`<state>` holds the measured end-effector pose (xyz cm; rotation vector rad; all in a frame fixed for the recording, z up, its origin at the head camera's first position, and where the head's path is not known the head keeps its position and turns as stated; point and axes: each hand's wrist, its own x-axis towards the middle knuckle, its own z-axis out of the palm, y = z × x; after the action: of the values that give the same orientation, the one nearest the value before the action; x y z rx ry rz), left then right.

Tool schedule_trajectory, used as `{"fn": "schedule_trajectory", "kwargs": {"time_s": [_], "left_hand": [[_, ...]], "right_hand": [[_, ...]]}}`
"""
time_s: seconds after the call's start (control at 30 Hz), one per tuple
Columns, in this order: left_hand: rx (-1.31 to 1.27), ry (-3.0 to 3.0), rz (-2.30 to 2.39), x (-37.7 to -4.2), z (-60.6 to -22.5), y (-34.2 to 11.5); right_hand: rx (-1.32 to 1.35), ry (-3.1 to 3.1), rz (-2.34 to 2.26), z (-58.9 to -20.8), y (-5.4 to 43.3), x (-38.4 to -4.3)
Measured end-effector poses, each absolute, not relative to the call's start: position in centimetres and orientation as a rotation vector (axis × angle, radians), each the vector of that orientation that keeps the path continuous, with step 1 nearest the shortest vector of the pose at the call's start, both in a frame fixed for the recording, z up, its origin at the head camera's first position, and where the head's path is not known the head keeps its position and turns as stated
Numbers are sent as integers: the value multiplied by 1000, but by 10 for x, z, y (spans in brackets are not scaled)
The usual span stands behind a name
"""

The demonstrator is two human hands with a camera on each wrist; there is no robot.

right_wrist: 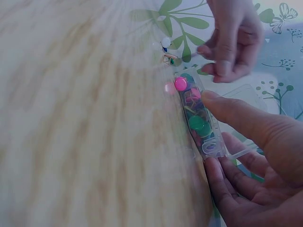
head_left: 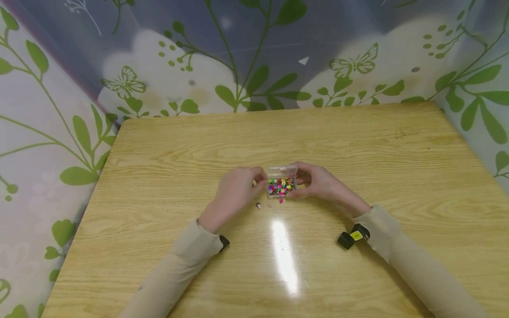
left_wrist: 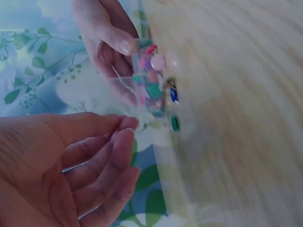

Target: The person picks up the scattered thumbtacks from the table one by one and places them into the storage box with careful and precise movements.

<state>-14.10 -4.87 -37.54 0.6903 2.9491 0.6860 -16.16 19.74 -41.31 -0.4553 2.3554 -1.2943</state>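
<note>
A clear plastic box (head_left: 282,187) of colorful thumbtacks stands on the table, its hinged lid (head_left: 281,170) raised at the back. My right hand (head_left: 318,181) grips the box's right end between thumb and fingers. At the left end is my left hand (head_left: 238,187), its thumb and index fingertips brought together; whether something tiny is between them is hidden. Loose thumbtacks lie by the box: a pink thumbtack (head_left: 281,201) in front and a pale one (head_left: 258,206) nearer the left wrist. The left wrist view shows a green thumbtack (left_wrist: 175,124) and a blue thumbtack (left_wrist: 174,94) outside the box.
The wood-grain table (head_left: 167,150) runs back to a leaf-patterned wall covering (head_left: 258,84), which also rises at both sides. Black wrist devices (head_left: 347,240) sit at both cuffs. A bright light reflection (head_left: 285,260) crosses the tabletop in front of the box.
</note>
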Motion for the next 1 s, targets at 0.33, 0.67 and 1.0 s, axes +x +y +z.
{"fn": "schedule_trajectory", "kwargs": {"time_s": [0.33,0.67,1.0], "left_hand": [[645,2859,595,-137,-383,-66],[676,2890,591,-137,-389,-69],[651,2954,641,-139,-387,-68]], "right_hand": [[-434,2340,-1305,-413,197,-161],[-425,2339,-1300,-414,196,-161],[-433,2345,-1304,-415,197,-162]]}}
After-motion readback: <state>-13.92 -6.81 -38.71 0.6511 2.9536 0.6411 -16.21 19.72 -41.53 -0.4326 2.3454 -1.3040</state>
